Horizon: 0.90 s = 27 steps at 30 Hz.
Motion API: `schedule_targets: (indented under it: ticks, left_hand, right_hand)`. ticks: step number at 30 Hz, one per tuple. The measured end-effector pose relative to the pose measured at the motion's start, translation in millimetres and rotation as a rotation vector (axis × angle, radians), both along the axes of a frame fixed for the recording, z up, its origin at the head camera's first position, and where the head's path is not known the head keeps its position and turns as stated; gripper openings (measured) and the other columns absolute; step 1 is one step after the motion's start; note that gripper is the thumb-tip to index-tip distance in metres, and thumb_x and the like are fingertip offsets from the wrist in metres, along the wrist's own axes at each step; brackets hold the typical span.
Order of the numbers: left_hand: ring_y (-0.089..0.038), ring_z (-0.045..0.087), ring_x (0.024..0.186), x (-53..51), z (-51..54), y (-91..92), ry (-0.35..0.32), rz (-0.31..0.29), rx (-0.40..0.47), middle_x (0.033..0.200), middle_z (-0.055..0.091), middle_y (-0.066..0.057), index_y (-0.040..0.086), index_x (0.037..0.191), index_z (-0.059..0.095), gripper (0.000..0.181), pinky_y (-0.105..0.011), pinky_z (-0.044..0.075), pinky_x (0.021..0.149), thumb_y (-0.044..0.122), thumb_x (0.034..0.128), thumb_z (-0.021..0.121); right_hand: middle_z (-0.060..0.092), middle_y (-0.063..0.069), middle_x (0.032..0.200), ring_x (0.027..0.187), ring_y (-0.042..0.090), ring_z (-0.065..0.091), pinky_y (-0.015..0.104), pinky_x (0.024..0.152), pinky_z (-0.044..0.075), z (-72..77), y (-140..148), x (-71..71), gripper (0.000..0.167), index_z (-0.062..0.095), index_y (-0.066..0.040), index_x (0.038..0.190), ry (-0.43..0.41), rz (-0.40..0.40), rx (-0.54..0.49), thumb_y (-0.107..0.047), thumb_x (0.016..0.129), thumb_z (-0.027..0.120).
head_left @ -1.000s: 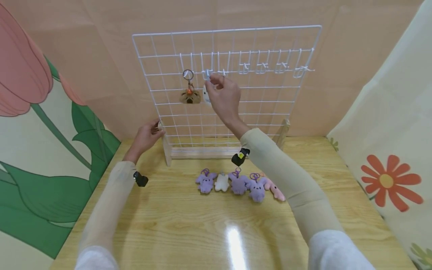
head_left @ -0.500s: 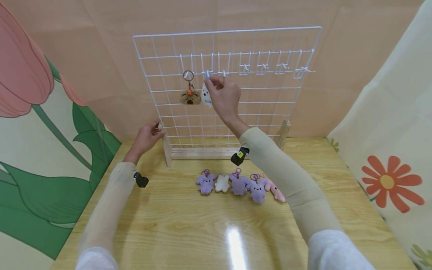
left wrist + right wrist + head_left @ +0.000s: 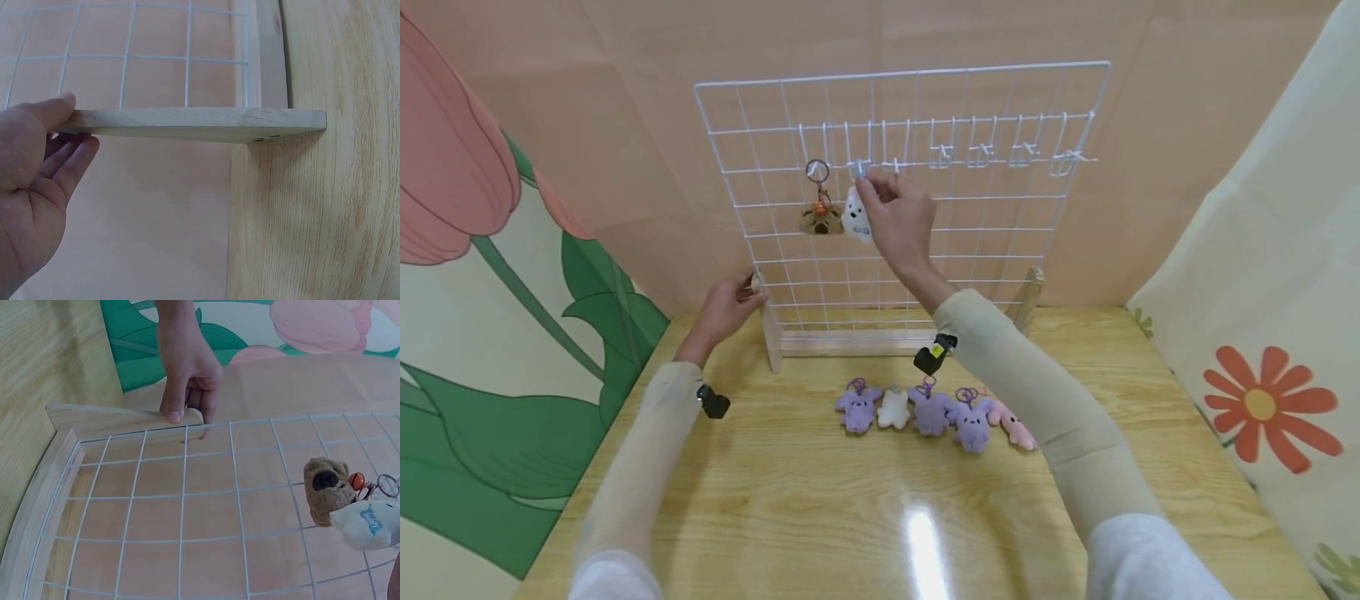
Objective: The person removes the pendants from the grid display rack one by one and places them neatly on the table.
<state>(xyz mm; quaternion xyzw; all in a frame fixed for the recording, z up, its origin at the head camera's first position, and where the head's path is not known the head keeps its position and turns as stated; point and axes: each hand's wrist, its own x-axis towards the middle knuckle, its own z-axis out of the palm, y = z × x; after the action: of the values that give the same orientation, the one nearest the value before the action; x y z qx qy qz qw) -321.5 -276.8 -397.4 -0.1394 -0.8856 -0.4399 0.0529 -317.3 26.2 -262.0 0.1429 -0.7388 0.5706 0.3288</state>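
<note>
My right hand [image 3: 904, 221] is raised at the white wire grid rack [image 3: 970, 198]. Its thumb and forefinger pinch the light-blue top of a white plush keychain [image 3: 855, 218] at a hook on the upper part of the grid. The same white plush [image 3: 369, 524] shows blue marking in the right wrist view. Just left of it, a brown plush keychain [image 3: 822, 218] with an orange bell hangs by its ring. My left hand [image 3: 31, 181] grips the end of the rack's wooden side support [image 3: 200, 119], thumb on one face and fingers on the other.
On the wooden table [image 3: 820, 508] before the rack lie several plush keychains: a purple one [image 3: 858, 410], a white one [image 3: 893, 408], more purple ones and a pink one [image 3: 1017, 429] partly behind my right sleeve. More white hooks [image 3: 981, 152] line the grid's right half.
My right hand has dropped slightly, still pinching the keychain's top, and more of the white plush shows beside it. The left hand stays on the wooden support.
</note>
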Motion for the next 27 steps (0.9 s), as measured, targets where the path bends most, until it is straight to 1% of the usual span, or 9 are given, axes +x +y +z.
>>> schedule_targets:
  ticks: [4, 7, 11, 19, 23, 27]
  left_hand:
    - [-0.043, 0.054, 0.133, -0.9, -0.4, 0.5, -0.007, 0.007, 0.003, 0.150, 0.046, -0.031, -0.007, 0.156, 0.031, 0.065, -0.049, 0.053, 0.105, 0.015, 0.1042, 0.062]
    - [-0.044, 0.054, 0.133, -1.8, -0.6, 0.4, -0.006, 0.008, 0.005, 0.150, 0.046, -0.032, -0.008, 0.156, 0.031, 0.065, -0.049, 0.052, 0.106, 0.014, 0.1040, 0.062]
    - [-0.043, 0.054, 0.133, -1.8, -1.2, 0.0, -0.008, 0.007, 0.007, 0.151, 0.046, -0.031, -0.007, 0.156, 0.031, 0.065, -0.049, 0.052, 0.106, 0.014, 0.1040, 0.062]
    - [-0.044, 0.053, 0.134, 0.3, -1.6, -0.1, -0.010, 0.002, 0.010, 0.151, 0.044, -0.031, -0.008, 0.156, 0.030, 0.065, -0.050, 0.051, 0.106, 0.015, 0.1043, 0.062]
    - [-0.045, 0.053, 0.133, 1.0, -0.8, 0.2, -0.001, 0.009, 0.005, 0.151, 0.044, -0.031, -0.008, 0.156, 0.032, 0.064, -0.051, 0.051, 0.107, 0.015, 0.1041, 0.062]
    - [-0.045, 0.052, 0.134, 0.7, -0.1, 0.3, -0.008, 0.010, 0.009, 0.152, 0.044, -0.031, -0.008, 0.156, 0.032, 0.064, -0.051, 0.050, 0.108, 0.016, 0.1040, 0.062]
  right_hand:
    - [0.077, 0.012, 0.092, 0.070, 0.012, 0.065, 0.018, 0.060, 0.057, -1.2, 2, 4.9, 0.018, 0.079, -0.002, 0.104, 0.021, 0.027, -0.017, -0.018, 0.095, 0.075]
    - [0.075, 0.012, 0.088, 0.071, 0.013, 0.065, 0.019, 0.059, 0.057, -2.9, 4, 9.3, 0.019, 0.079, -0.001, 0.102, 0.055, 0.041, -0.015, -0.018, 0.095, 0.075]
    - [0.074, 0.010, 0.086, 0.073, 0.012, 0.064, 0.021, 0.059, 0.056, -4.7, 6, 15.3, 0.020, 0.079, -0.002, 0.102, 0.083, 0.045, -0.004, -0.021, 0.096, 0.075]
    - [0.074, 0.008, 0.089, 0.074, 0.010, 0.063, 0.021, 0.059, 0.056, -5.0, 9, 26.3, 0.019, 0.078, -0.004, 0.103, 0.082, 0.072, -0.008, -0.021, 0.096, 0.075]
    - [0.074, 0.008, 0.090, 0.074, 0.011, 0.062, 0.019, 0.057, 0.054, -5.9, 9, 29.7, 0.018, 0.078, -0.003, 0.102, 0.110, 0.098, -0.012, -0.019, 0.096, 0.075]
    - [0.074, 0.009, 0.090, 0.074, 0.012, 0.063, 0.018, 0.057, 0.053, -10.2, 10, 33.0, 0.017, 0.078, -0.002, 0.100, 0.139, 0.126, -0.001, -0.018, 0.096, 0.075]
